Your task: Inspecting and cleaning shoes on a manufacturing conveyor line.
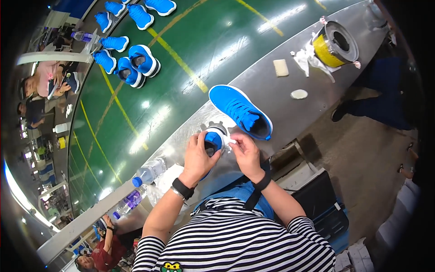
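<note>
Our left hand [198, 156] grips a blue sneaker [213, 139] around its side, at the near edge of the metal bench [278, 106]; our right hand [247, 154] pinches a small white scrap [230, 140] at the pale sole rim, touching or just beside it, we cannot tell. To do this well, we judge, the left should brace the shoe without crushing the soft-looking upper while the right keeps strokes short and off the blue (scrap's material unclear: cloth, paper or foam). Just beyond, a second sneaker [235, 106] stands upright: rounded toe, laced textile-like upper, smooth white sole. Farther right: flat white oval [299, 94], matt cream block [281, 68], crumpled white rag [308, 59] beside a yellow-banded cylindrical can [327, 51]. Across, more blue sneakers [140, 17] on a glossy green surface [217, 45].
</note>
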Action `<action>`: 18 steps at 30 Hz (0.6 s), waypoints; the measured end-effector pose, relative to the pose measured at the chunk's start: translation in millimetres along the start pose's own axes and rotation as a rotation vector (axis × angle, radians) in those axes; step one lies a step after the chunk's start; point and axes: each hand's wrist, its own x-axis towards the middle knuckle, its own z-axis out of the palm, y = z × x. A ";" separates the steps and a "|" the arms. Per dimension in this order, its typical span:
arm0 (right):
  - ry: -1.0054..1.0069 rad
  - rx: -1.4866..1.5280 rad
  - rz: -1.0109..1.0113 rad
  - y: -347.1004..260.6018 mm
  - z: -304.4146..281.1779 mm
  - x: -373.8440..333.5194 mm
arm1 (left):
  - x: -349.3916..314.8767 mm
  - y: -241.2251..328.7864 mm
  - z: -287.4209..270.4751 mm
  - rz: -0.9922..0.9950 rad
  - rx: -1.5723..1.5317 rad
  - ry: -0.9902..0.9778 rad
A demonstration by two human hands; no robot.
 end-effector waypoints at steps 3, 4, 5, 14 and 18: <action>0.075 -0.115 -0.232 4.0 15.1 19.0 | 0.9 0.4 0.7 -0.017 -0.014 0.028; 0.052 -0.119 -0.218 4.6 18.4 23.0 | 0.2 -1.6 1.2 0.010 -0.008 0.042; 0.028 -0.124 -0.204 4.5 21.2 27.5 | 0.8 -3.7 1.6 0.038 -0.002 0.056; -0.092 -0.206 -0.240 -1.2 20.4 44.5 | 2.6 -5.2 -1.4 0.038 -0.059 0.062; 0.001 -0.249 -0.175 -3.7 12.2 21.7 | 2.8 -3.2 -1.0 0.030 -0.066 0.081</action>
